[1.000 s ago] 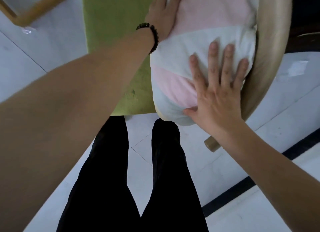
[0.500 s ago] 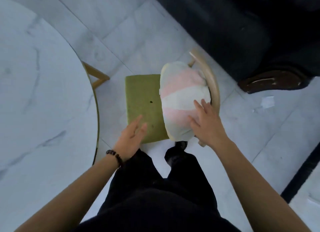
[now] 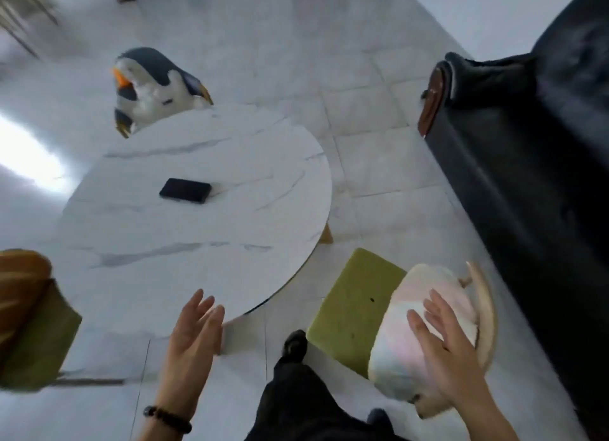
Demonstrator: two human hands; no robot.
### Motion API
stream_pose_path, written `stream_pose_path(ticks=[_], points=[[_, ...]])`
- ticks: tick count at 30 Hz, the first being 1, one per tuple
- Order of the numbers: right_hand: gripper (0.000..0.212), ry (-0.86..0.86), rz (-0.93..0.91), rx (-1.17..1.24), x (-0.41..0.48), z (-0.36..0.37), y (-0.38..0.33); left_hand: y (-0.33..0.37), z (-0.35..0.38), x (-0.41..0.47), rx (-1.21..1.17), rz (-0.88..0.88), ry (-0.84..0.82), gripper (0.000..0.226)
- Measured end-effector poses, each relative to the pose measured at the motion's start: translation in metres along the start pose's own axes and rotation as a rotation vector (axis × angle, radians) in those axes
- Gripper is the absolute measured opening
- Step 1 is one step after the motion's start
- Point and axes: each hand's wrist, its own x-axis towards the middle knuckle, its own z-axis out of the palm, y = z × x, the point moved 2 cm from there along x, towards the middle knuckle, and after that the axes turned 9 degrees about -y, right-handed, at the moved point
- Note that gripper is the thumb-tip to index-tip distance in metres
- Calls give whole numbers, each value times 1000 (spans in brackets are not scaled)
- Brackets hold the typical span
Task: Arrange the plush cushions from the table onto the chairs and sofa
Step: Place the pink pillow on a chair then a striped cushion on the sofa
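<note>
Head view puts the dark sofa [image 3: 527,193] down the right side, with the round marble bench [image 3: 197,243] filling the middle. A green-seated chair [image 3: 356,308] sits between them, near you, and a second chair [image 3: 29,325] shows at the left edge.

The pastel striped cushion [image 3: 402,348] stands on edge on the right chair, leaning against its curved wooden back. Its long axis runs near to far along that back, and its broad face looks left toward the bench.

A penguin plush [image 3: 155,84] lies at the bench's far edge, beak pointing left. You cannot tell whether it rests on the bench or on something behind it.

Your right grip [image 3: 451,351] is released, fingers straight and spread over the cushion. Contact is unclear. Your left grip [image 3: 194,338] is also released and empty, at the bench's near rim. A black phone [image 3: 185,190] lies on the bench.

This cushion looks placed, so I judge the step nearly done. Next, turn and reach far left for the penguin, using both grips because it is bulky.
</note>
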Motion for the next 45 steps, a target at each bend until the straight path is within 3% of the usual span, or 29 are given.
stream_pose_path(ticks=[8, 14, 23, 27, 35, 40, 45], points=[[63, -470, -123, -80, -41, 55, -11, -61, -67, -176, -142, -116, 403, 55], [68, -940, -314, -384, -126, 197, -29, -147, -147, -325, -319, -108, 844, 59], [75, -1352, -539, -759, -327, 432, 16, -293, -263, -496, -653, -186, 1367, 50], [74, -1464, -593, -853, -403, 509, 23, -312, -327, -537, -685, -206, 1467, 50], [72, -1550, -580, -820, -471, 664, 51, -356, -495, -529, -633, -220, 1455, 53], [72, -1536, -570, -792, -506, 815, 60, -385, -647, -495, -629, -214, 1437, 55], [72, -1617, -621, -740, -587, 984, 14, -379, -818, -495, -567, -173, 1510, 53]])
